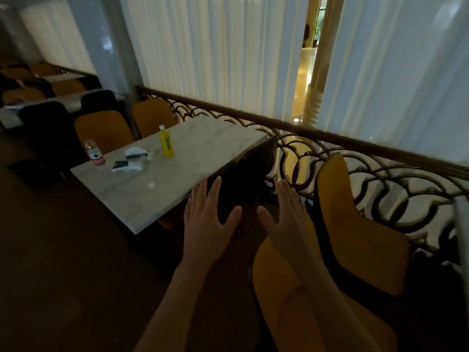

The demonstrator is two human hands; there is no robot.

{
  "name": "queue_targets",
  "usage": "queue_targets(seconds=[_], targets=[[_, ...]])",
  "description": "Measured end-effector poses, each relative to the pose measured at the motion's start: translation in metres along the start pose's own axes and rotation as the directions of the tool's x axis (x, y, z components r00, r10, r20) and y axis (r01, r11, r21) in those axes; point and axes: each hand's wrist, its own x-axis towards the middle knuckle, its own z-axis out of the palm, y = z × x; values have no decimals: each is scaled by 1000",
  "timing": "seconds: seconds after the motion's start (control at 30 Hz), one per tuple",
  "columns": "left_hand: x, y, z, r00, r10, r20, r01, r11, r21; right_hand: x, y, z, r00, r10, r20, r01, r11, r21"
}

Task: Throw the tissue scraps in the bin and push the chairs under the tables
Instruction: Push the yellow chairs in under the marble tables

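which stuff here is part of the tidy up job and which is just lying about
Job: tissue scraps on the marble table; dark chair at both open hands, left hand, right hand; orange chairs.
Lying about: yellow bottle, water bottle.

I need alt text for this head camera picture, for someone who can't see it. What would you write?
Two bare hands, left hand and right hand, spread open against the back of a dark chair pushed up to a marble table. On the table stand a yellow bottle, a water bottle and tissue scraps; orange chairs stand nearby.
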Motion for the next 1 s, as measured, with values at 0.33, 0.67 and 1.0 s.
queue_targets(seconds=[0.33,0.67,1.0], targets=[[139,-44,53,999,30,44,-29,999,-13,139,46,58,997,60,-57,-58,997,45],[297,-104,128,971,166,175,-151,984,-97,259,93,124,953,235,-190,-239,971,1],[412,-113,188,903,329,276,-264,932,-246,337,121,138,870,368,-329,-408,911,-59]])
